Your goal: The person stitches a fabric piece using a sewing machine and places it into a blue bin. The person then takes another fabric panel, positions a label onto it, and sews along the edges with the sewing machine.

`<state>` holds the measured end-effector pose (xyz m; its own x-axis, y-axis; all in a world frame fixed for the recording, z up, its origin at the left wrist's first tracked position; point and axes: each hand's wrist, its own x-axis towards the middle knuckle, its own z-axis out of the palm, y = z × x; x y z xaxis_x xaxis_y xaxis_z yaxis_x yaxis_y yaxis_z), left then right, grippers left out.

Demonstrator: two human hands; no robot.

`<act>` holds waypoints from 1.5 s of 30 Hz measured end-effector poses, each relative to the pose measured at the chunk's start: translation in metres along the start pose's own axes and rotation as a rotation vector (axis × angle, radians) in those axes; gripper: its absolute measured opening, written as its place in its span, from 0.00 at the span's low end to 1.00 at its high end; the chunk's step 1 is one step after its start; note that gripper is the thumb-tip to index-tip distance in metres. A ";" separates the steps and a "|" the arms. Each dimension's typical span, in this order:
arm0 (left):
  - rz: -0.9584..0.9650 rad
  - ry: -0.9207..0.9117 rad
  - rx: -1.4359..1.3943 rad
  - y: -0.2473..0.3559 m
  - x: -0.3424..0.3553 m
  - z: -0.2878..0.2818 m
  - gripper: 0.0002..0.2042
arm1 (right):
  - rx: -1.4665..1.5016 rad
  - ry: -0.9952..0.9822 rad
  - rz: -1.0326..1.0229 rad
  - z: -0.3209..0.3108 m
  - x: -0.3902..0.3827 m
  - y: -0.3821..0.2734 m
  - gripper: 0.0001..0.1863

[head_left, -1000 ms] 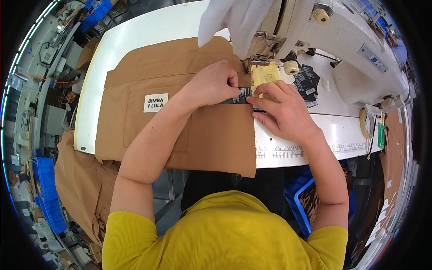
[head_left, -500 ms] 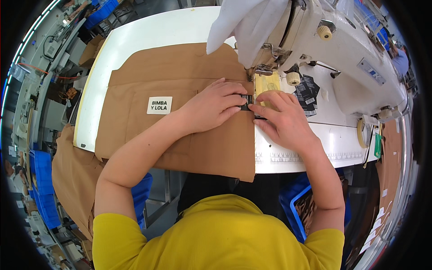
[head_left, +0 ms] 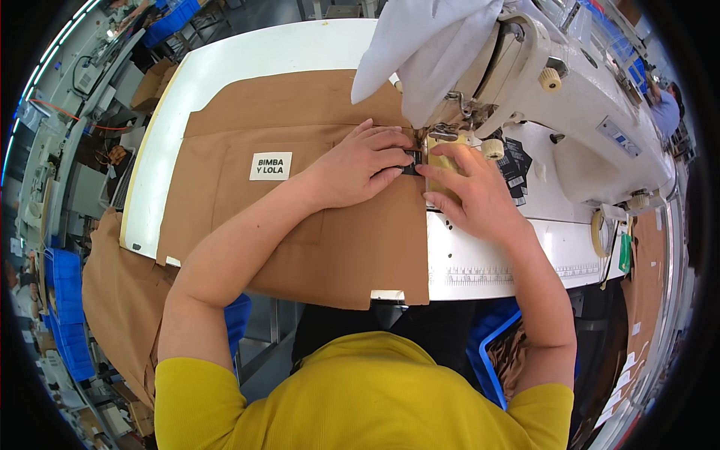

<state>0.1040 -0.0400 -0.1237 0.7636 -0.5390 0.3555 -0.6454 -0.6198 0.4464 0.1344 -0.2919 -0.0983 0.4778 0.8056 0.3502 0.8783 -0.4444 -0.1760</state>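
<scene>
A brown fabric panel (head_left: 225,210) with seams and a white patch (head_left: 270,166) lies across the white sewing table (head_left: 154,165). My left hand (head_left: 358,166) rests palm down on the panel, fingers stretched toward a small black label (head_left: 410,166) at its right edge. My right hand (head_left: 472,195) has its bent fingers apart, fingertips on the label and panel edge just below the presser foot (head_left: 442,133). The label is mostly hidden under fingers. A yellow plate (head_left: 437,161) beside the edge is partly covered by my right hand.
The sewing machine (head_left: 592,142) stands at right, draped with white cloth (head_left: 420,37), near loose black labels (head_left: 517,176). Brown fabric (head_left: 120,285) hangs off the left side. Blue bins (head_left: 67,300) are at left, another (head_left: 476,358) below the table. A co-worker (head_left: 664,109) is at far right.
My left hand has gone from a pinched grip on the label to lying flatter with fingers stretched. My right hand stays at the label. The camera view has shifted slightly.
</scene>
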 end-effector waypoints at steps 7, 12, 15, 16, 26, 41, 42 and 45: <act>-0.007 -0.002 0.020 0.002 0.002 -0.001 0.11 | 0.030 0.008 0.030 0.002 0.000 0.001 0.18; 0.026 0.045 0.070 -0.002 0.000 0.004 0.12 | 0.054 0.013 0.042 0.004 0.000 0.003 0.18; 0.026 0.053 0.057 -0.006 0.002 0.004 0.12 | 0.074 0.036 0.048 0.004 0.001 0.004 0.18; 0.029 0.052 0.056 -0.007 0.003 0.003 0.12 | 0.081 0.042 0.057 0.004 0.001 0.004 0.19; 0.042 0.065 0.080 -0.007 0.002 0.005 0.12 | 0.118 0.026 0.078 0.006 0.001 0.003 0.20; 0.056 0.051 0.080 -0.007 0.005 0.003 0.12 | 0.133 0.012 0.097 0.004 0.000 0.001 0.20; 0.057 0.047 0.078 -0.007 0.005 0.003 0.12 | 0.133 0.020 0.097 0.005 0.000 0.001 0.20; 0.070 0.066 0.099 -0.007 0.004 0.003 0.12 | 0.128 0.027 0.105 0.005 0.001 0.002 0.20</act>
<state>0.1114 -0.0391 -0.1280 0.7138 -0.5468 0.4375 -0.6938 -0.6370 0.3360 0.1366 -0.2896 -0.1030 0.5680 0.7459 0.3478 0.8190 -0.4706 -0.3283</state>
